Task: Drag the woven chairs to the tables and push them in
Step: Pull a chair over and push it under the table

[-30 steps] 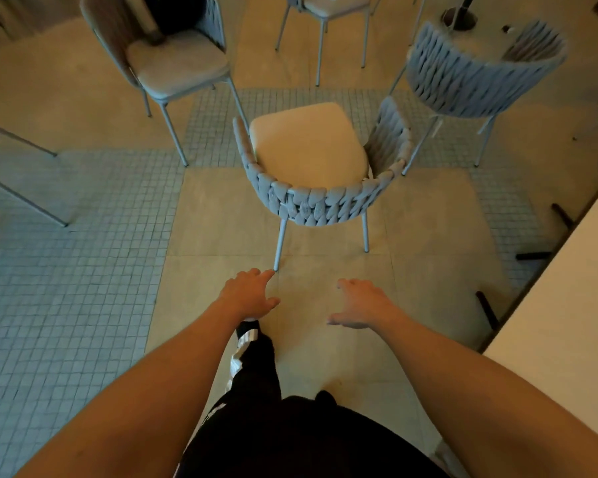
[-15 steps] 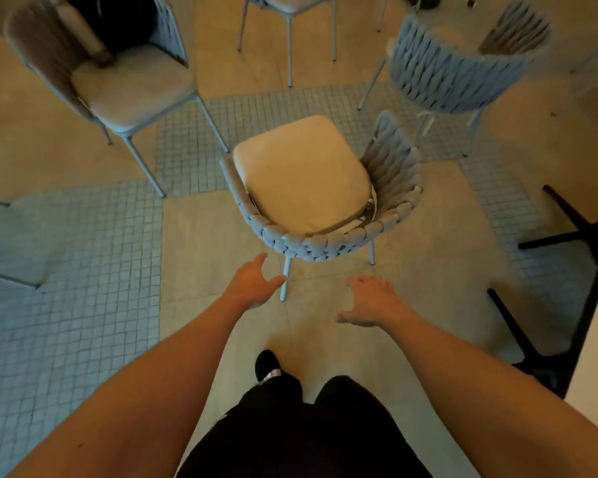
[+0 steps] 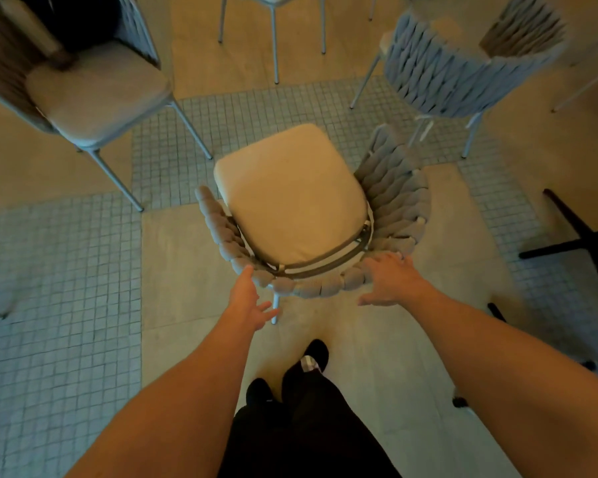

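A woven chair [image 3: 390,198] with a grey braided back and a cream seat cushion stands right in front of me, its back towards me. My left hand [image 3: 247,298] reaches the left end of the braided back rim, fingers spread and straight. My right hand [image 3: 389,279] lies at the right part of the rim, fingers stretched out and touching the weave. Neither hand has curled round the rim.
A second woven chair [image 3: 439,77] stands at the back right. A cushioned chair [image 3: 97,94] with a dark thing on it stands at the back left, and further chair legs [image 3: 273,36] show at the top. A black table base [image 3: 580,236] spreads on the right.
I have stepped closer to the chair. Both hands have moved forward from mid-air to its back rim, the right one now touching it.
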